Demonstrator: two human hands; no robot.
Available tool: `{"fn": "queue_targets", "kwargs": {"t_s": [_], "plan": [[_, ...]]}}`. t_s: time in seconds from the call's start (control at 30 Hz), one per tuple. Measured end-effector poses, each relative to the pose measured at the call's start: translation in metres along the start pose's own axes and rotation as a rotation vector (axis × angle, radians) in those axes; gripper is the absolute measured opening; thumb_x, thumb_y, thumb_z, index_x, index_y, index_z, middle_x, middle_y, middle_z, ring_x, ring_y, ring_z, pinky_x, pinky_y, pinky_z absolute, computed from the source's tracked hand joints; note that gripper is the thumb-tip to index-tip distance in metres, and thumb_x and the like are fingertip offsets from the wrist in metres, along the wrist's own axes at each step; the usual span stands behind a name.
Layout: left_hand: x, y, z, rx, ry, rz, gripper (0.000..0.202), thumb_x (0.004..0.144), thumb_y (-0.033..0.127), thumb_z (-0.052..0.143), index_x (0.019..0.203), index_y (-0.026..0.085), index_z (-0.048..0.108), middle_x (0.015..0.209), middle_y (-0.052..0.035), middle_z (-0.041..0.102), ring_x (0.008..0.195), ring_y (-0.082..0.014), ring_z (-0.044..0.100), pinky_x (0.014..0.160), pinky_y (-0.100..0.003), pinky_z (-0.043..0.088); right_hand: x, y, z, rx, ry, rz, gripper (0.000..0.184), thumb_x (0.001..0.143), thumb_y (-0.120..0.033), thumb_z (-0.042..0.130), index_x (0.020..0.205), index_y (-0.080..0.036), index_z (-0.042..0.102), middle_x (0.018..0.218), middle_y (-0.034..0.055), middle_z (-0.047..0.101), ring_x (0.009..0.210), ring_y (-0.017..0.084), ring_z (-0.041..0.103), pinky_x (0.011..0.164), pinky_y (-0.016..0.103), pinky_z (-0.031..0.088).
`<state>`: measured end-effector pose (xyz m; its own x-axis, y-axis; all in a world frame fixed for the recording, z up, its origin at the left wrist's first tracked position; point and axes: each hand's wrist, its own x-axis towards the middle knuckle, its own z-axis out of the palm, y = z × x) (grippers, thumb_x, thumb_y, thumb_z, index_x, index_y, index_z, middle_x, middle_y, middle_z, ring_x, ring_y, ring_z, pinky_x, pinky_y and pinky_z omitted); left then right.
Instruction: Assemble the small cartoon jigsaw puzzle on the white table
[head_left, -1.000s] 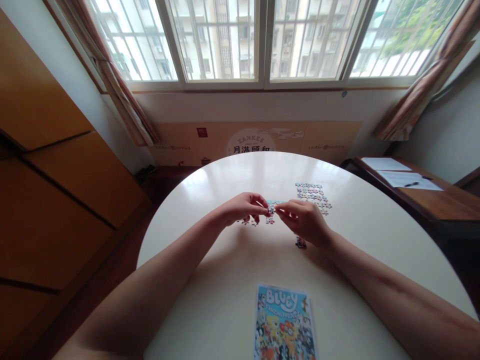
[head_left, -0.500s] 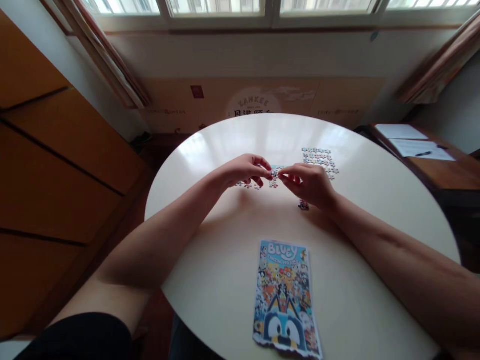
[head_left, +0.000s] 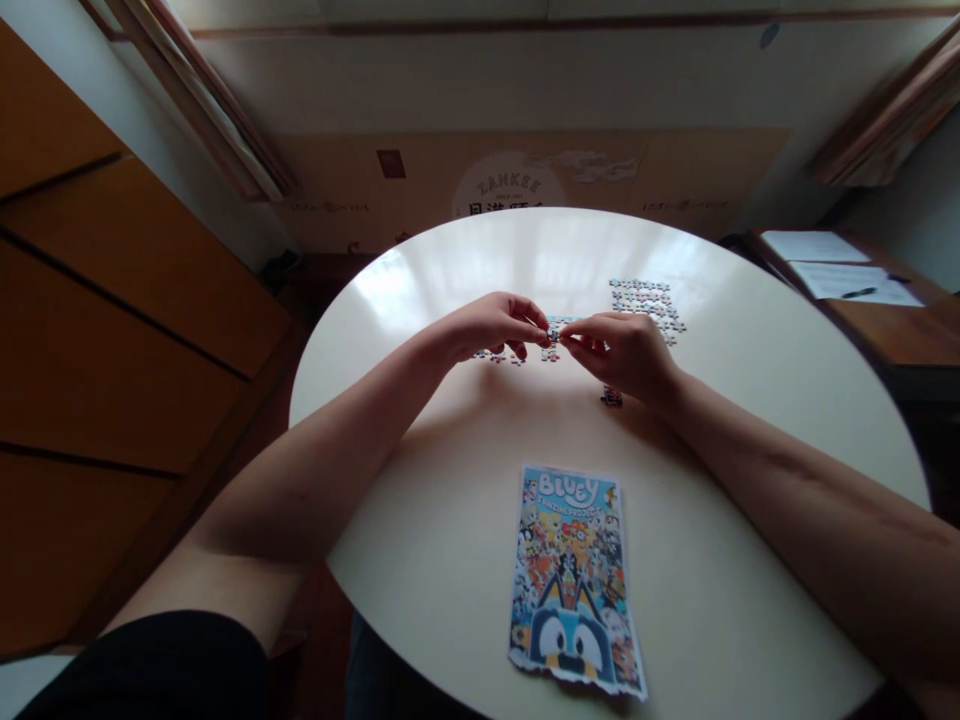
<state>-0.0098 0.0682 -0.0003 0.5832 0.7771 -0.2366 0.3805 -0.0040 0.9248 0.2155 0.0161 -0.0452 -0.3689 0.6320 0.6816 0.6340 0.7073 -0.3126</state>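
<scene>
Puzzle pieces [head_left: 550, 354] lie between the hands [head_left: 496, 322].

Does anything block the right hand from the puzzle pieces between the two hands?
Nothing visible. The right hand is right at those puzzle pieces; the left hand is on their other side, the printed sheet nearer the person.

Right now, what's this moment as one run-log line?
left hand: fingertips by puzzle pieces | right hand: fingertips facing left's | grip contents: unclear | printed sheet: face up on table, bottom edge ragged
</scene>
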Motion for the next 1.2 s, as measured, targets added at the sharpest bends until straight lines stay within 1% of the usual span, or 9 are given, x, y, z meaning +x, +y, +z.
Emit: {"fn": "queue_targets", "kwargs": {"t_s": [0.17, 0.47, 0.67, 0.73, 0.77, 0.87, 0.93, 1.03, 1.2], "plan": [[-0.001, 0.001, 0.001, 0.015, 0.000, -0.004, 0.023, 0.071, 0.023, 0.082, 0.090, 0.016, 0.071, 0.081, -0.0050, 0.072, 0.062, -0.0110, 0.063, 0.048, -0.024, 0.030, 0.000, 0.000, 0.000, -0.017, -0.006, -0.004, 0.016, 0.089, -0.028, 0.064, 0.088, -0.022, 0.078, 0.070, 0.0009, 0.072, 0.057, 0.013, 0.062, 0.059, 0.027, 0.047], [-0.002, 0.003, 0.001, 0.055, 0.004, 0.020, 0.019, 0.071, 0.017, 0.078, 0.089, 0.016, 0.073, 0.078, -0.0036, 0.070, 0.060, -0.0092, 0.057, 0.047, -0.023, 0.030, 0.000, -0.001, -0.001, -0.014, -0.010, -0.010, 0.016, 0.089, -0.028, 0.064, 0.087, -0.022, 0.078, 0.070, 0.0006, 0.072, 0.056, 0.013, 0.061, 0.059, 0.027, 0.047], [-0.003, 0.003, 0.000, 0.106, 0.003, 0.054, 0.016, 0.073, 0.017, 0.076, 0.089, 0.015, 0.073, 0.078, -0.0041, 0.071, 0.060, -0.0087, 0.056, 0.051, -0.022, 0.036, 0.001, -0.001, -0.003, -0.041, -0.026, -0.022, 0.016, 0.089, -0.029, 0.063, 0.086, -0.022, 0.078, 0.068, 0.0000, 0.071, 0.056, 0.013, 0.061, 0.059, 0.027, 0.047], [-0.004, 0.003, -0.002, 0.174, 0.045, 0.100, 0.014, 0.075, 0.017, 0.074, 0.089, 0.015, 0.074, 0.081, -0.0051, 0.073, 0.064, -0.0102, 0.059, 0.057, -0.023, 0.042, 0.002, 0.000, -0.006, -0.065, -0.038, -0.020, 0.017, 0.089, -0.029, 0.062, 0.085, -0.022, 0.078, 0.067, -0.0005, 0.071, 0.056, 0.013, 0.061, 0.059, 0.027, 0.046], [-0.004, 0.002, -0.002, 0.234, 0.089, 0.134, 0.013, 0.076, 0.016, 0.072, 0.089, 0.015, 0.075, 0.083, -0.0056, 0.074, 0.068, -0.0115, 0.061, 0.061, -0.024, 0.045, 0.002, 0.001, -0.007, -0.074, -0.047, -0.013, 0.018, 0.090, -0.029, 0.062, 0.085, -0.023, 0.077, 0.067, -0.0006, 0.071, 0.056, 0.013, 0.061, 0.059, 0.027, 0.046], [-0.004, -0.003, -0.006, 0.534, 0.264, 0.267, 0.015, 0.077, 0.013, 0.066, 0.086, 0.017, 0.077, 0.087, -0.0054, 0.076, 0.078, -0.0157, 0.066, 0.073, -0.028, 0.049, 0.003, 0.004, -0.009, -0.098, -0.083, 0.035, 0.018, 0.090, -0.029, 0.060, 0.086, -0.023, 0.077, 0.068, -0.0008, 0.071, 0.056, 0.013, 0.062, 0.059, 0.027, 0.046], [-0.003, -0.007, -0.008, 0.737, 0.315, 0.337, 0.019, 0.078, 0.014, 0.063, 0.087, 0.019, 0.079, 0.088, -0.0042, 0.076, 0.080, -0.0173, 0.067, 0.075, -0.029, 0.049, 0.002, 0.006, -0.010, -0.116, -0.116, 0.069, 0.018, 0.090, -0.029, 0.061, 0.086, -0.024, 0.077, 0.067, -0.0013, 0.071, 0.056, 0.013, 0.062, 0.059, 0.027, 0.046], [-0.001, -0.014, -0.010, 0.897, 0.281, 0.396, 0.024, 0.081, 0.015, 0.060, 0.090, 0.024, 0.080, 0.091, -0.0029, 0.076, 0.080, -0.0176, 0.066, 0.072, -0.029, 0.048, 0.003, 0.006, -0.009, -0.140, -0.182, 0.098, 0.016, 0.089, -0.028, 0.062, 0.085, -0.025, 0.077, 0.065, -0.0029, 0.069, 0.056, 0.013, 0.062, 0.059, 0.027, 0.044], [0.001, -0.020, -0.009, 0.950, 0.169, 0.478, 0.026, 0.083, 0.014, 0.063, 0.095, 0.028, 0.081, 0.098, -0.0017, 0.074, 0.079, -0.0163, 0.065, 0.067, -0.027, 0.045, 0.004, 0.002, -0.008, -0.123, -0.317, 0.102, 0.016, 0.087, -0.026, 0.062, 0.085, -0.027, 0.077, 0.065, -0.0043, 0.069, 0.058, 0.013, 0.063, 0.059, 0.028, 0.042]]}}
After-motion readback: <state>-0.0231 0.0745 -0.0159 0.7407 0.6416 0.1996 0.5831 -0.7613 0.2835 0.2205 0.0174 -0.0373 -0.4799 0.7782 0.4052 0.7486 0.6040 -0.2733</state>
